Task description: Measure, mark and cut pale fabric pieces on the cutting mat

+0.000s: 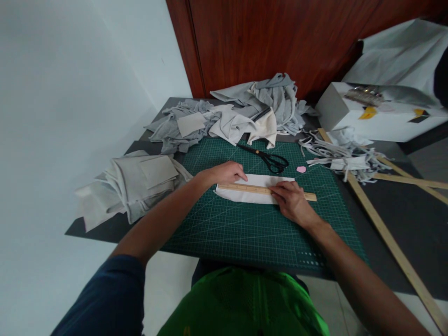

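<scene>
A white strip of cloth (257, 180) lies flat on the green cutting mat (245, 233). Along its length rests a wooden ruler (252, 188), whose right end sticks out past the cloth. My right hand (290, 198) grips the ruler near that end, thumb and fingers together. At the cloth's upper left edge is my left hand (227, 172), its fingers curled and pressed down on the fabric; what lies under the fingertips is partly hidden. Black-handled scissors (269, 158) lie just beyond the cloth. A small pink piece (301, 169) sits to their right.
Folded grey cloth (140, 182) is stacked at the left, topped by a pale card. Crumpled fabric (241, 116) heaps along the back. On the right are cut fabric strips (346, 156), long wooden sticks (388, 233) and a white box (385, 112). A wall borders the left.
</scene>
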The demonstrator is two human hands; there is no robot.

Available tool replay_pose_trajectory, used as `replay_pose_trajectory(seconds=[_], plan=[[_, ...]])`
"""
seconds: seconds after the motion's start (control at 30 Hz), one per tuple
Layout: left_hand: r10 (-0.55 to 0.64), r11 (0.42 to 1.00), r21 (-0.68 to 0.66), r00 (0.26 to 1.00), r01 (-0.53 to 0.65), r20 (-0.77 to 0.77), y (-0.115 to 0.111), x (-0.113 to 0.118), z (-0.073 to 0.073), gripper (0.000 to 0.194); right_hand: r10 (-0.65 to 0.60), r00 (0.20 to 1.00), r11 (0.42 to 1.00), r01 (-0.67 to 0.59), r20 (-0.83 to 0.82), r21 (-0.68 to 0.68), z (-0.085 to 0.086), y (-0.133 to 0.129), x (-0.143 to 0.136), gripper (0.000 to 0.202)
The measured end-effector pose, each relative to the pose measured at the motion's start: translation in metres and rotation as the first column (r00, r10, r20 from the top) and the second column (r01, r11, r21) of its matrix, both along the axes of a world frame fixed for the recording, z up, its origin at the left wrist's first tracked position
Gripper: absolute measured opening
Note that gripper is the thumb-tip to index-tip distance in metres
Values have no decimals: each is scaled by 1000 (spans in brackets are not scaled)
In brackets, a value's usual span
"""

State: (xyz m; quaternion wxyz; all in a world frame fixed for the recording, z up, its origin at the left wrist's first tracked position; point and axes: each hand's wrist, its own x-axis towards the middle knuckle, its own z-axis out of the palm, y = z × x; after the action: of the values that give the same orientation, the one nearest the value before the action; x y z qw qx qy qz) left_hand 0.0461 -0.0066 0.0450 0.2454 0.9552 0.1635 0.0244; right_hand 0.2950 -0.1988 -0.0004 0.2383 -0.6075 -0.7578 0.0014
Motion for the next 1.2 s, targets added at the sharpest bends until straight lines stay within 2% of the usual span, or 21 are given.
replay_pose_trajectory(seconds=[0.17, 0.7, 1.07, 1.2], plan=[[-8, 1000, -15, 1000, 8, -12, 4, -4, -7, 37, 6, 1000, 1000, -6, 12, -1, 0, -1, 0, 33], [-4, 999, -32, 1000, 5, 8, 2, -5, -6, 37, 87, 996, 996, -86, -35, 14, 1, -26, -5, 32], [-11, 1000, -27, 999, 12, 32, 3, -6, -7, 39, 81, 997, 996, -82, -16, -34, -1, -40, -13, 35], [-6, 999, -32, 999, 7, 34, 2, -6, -7, 39, 56, 998, 998, -56, 16, -14, -3, -43, -15, 36]])
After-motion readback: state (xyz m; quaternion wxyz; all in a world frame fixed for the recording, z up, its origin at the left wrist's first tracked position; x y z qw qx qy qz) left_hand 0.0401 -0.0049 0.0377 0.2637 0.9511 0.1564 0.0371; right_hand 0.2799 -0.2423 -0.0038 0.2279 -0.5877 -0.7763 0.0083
